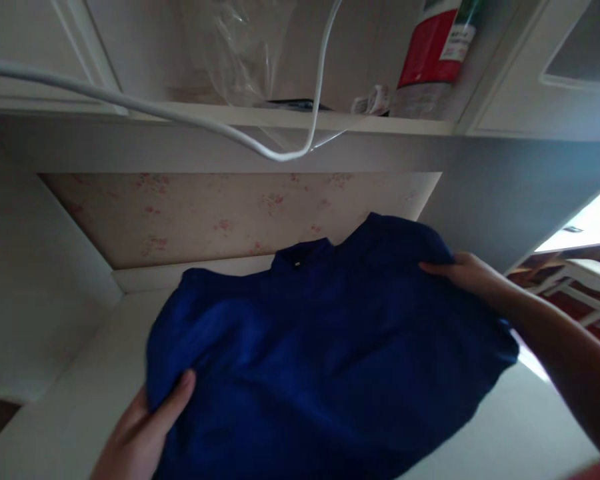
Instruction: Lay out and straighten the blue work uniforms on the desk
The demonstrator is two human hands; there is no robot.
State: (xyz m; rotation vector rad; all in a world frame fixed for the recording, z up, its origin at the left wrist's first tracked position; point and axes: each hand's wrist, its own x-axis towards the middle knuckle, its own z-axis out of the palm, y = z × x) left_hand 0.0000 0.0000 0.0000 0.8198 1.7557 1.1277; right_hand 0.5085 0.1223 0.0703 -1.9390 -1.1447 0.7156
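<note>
A dark blue shirt (pixel 320 347) with a small collar lies spread over a white desk top (pixel 80 400). My left hand (pixel 140 433) pinches the shirt's near left edge, thumb on top and fingers hidden under the cloth. My right hand (pixel 467 273) grips the far right shoulder of the shirt, its fingers curled into the fabric, the forearm running in from the right.
A white shelf (pixel 230 117) hangs above the desk and carries a clear plastic bag (pixel 240 53), a red and white canister (pixel 435 47) and a small dark object. A white cable (pixel 300 150) loops down from it. Flowered wallpaper (pixel 220 213) backs the desk. A white chair frame (pixel 580 280) stands at right.
</note>
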